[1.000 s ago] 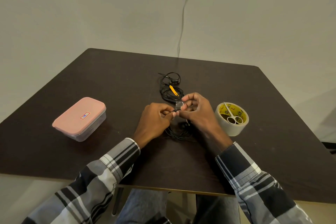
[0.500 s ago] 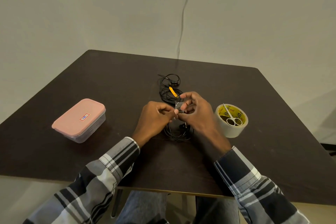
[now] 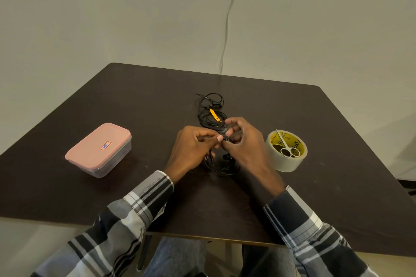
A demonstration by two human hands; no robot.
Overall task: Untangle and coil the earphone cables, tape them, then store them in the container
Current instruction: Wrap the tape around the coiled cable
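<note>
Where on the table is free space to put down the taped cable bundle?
Bare table lies between the pink-lidded container and the left hand, also along the near edge between the sleeves. It is crowded in the middle: both hands, right hand, pinch one coil, with the second earphone bundle behind and the tape roll beside.

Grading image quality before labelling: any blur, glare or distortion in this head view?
Head view: wide-angle bowing at the table edges; soft, even light; faint sheen on the tape roll; black earphone cable hard to separate from the dark tabletop.
</note>
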